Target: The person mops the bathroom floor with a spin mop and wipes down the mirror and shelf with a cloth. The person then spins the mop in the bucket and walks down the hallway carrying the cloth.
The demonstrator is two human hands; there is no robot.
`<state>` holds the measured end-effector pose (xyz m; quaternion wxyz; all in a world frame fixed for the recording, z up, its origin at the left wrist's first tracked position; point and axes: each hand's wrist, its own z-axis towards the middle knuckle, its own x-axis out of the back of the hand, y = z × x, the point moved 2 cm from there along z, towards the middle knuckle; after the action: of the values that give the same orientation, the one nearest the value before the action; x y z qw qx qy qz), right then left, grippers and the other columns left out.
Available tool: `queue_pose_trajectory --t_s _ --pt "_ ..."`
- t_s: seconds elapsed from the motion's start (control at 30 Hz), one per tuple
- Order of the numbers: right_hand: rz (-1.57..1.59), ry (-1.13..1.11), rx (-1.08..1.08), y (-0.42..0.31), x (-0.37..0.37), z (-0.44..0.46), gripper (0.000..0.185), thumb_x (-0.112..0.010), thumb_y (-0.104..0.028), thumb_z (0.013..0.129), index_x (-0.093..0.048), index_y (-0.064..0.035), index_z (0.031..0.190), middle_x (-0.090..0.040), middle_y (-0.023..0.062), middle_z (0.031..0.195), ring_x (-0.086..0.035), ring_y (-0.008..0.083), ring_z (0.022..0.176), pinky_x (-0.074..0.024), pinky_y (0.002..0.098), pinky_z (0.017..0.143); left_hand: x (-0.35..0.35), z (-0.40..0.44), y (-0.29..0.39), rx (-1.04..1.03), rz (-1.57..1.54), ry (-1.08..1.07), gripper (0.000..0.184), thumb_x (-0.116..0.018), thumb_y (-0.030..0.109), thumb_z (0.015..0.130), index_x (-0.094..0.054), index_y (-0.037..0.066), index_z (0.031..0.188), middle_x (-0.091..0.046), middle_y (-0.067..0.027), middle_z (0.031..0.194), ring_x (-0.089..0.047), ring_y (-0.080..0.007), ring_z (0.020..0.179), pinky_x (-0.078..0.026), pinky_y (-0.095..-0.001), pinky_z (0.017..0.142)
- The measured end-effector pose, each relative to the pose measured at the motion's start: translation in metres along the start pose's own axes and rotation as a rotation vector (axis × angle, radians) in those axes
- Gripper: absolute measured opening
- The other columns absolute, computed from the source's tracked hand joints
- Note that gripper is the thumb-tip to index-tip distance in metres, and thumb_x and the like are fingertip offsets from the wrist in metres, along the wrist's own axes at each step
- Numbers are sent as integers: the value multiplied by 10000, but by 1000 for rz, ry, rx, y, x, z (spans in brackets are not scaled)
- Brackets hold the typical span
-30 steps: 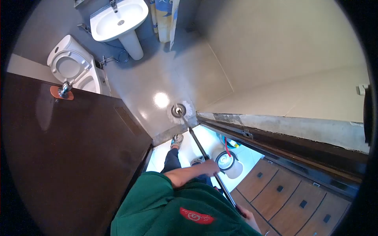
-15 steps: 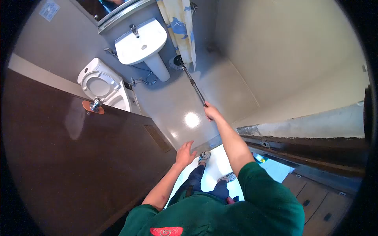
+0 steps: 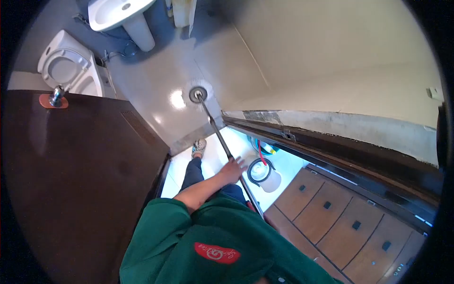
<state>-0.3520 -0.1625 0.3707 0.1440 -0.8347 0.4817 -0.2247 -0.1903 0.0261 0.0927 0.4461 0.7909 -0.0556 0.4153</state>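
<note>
A mop (image 3: 215,128) with a round, dark disc head and a long dark pole slants from the bathroom floor back toward my body. Its head (image 3: 197,95) rests flat on the wet-looking tiles just inside the doorway. My left hand (image 3: 231,170) lies across the middle of the pole, its fingers reaching past the far side. Close to my waist, the pole's near end runs down to my right hand (image 3: 273,225), which is mostly hidden by the shirt; its fingers barely show.
A dark door (image 3: 90,165) stands open at left, beside the toilet (image 3: 66,66). The pedestal sink (image 3: 116,14) and a curtain (image 3: 183,13) are at the back. Right of the pole, past the door frame (image 3: 331,142), stand a white bucket (image 3: 271,182) and a wooden cabinet (image 3: 331,213).
The mop head has come back from beside the sink and curtain to near the threshold. My right hand has drawn back to my side, and my left hand has moved onto the pole.
</note>
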Motion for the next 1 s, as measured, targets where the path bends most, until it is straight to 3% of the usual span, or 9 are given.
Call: queue_pose_trajectory --t_s 0.13,0.27,0.33,0.4,0.43,0.6,0.67,0.9,1.0 --pt "246 66 -160 -45 6 -70 511 -541 -196 1023 -405 -32 1488 -570 156 1359 -507 222 1288 -366 341 1091 -3 10 43 -95 -72 -318 426 -736 264 700 -674 106 1091 -593 -146 1221 -476 -347 1285 -337 -570 1079" --pt "286 19 -139 -77 -10 -18 572 -584 -171 1005 -358 -9 1505 -547 151 1389 -494 201 1305 -357 326 1104 0 10 -12 28 11 98 439 -732 255 717 -657 114 1125 -576 -137 1261 -464 -358 1299 -350 -580 1075" --pt "62 41 79 -64 -20 35 590 -571 -189 1012 -325 -45 1530 -631 119 1220 -604 173 1107 -459 295 971 26 18 -51 196 68 173 465 -659 184 812 -588 134 1269 -510 -150 1404 -398 -359 1387 -350 -578 1081" --pt "192 -14 -78 -77 -27 82 556 -556 -187 1018 -355 -137 1534 -638 21 919 -592 86 815 -486 231 723 35 42 -94 321 116 195 365 -480 173 933 -615 147 1271 -533 -148 1396 -405 -338 1380 -337 -583 1089" --pt "321 -27 -127 -100 -33 91 553 -518 -204 1035 -323 -207 1553 -535 -37 715 -456 46 619 -385 211 558 54 51 -107 321 165 104 356 -488 183 929 -630 150 1254 -567 -127 1362 -413 -330 1377 -343 -563 1088" --pt "1012 21 -255 -44 -41 52 562 -487 -205 1046 -274 -130 1562 -614 98 1173 -621 166 1060 -518 292 898 -5 54 -76 21 205 28 265 -539 229 900 -663 149 1121 -639 -88 1205 -497 -291 1285 -386 -580 1014" --pt "962 -32 -261 4 -30 11 554 -487 -191 1042 -292 -94 1552 -471 115 1453 -478 214 1335 -403 346 1099 -10 42 -22 -40 57 -96 236 -578 211 873 -669 144 1080 -654 -91 1116 -538 -284 1218 -391 -604 992" --pt "843 -37 -396 -64 3 -83 554 -473 -251 1050 -289 -138 1559 -530 104 1395 -528 176 1245 -457 315 1007 7 -8 58 -55 -99 -280 358 -694 201 746 -646 99 1087 -622 -106 1156 -533 -334 1198 -395 -629 954" --pt "339 -245 -306 -43 28 -47 556 -494 -275 1044 -308 -159 1555 -548 105 1375 -575 156 1140 -497 303 913 13 -45 24 80 -156 -246 363 -688 220 758 -637 89 1093 -603 -110 1182 -513 -338 1216 -413 -627 932"
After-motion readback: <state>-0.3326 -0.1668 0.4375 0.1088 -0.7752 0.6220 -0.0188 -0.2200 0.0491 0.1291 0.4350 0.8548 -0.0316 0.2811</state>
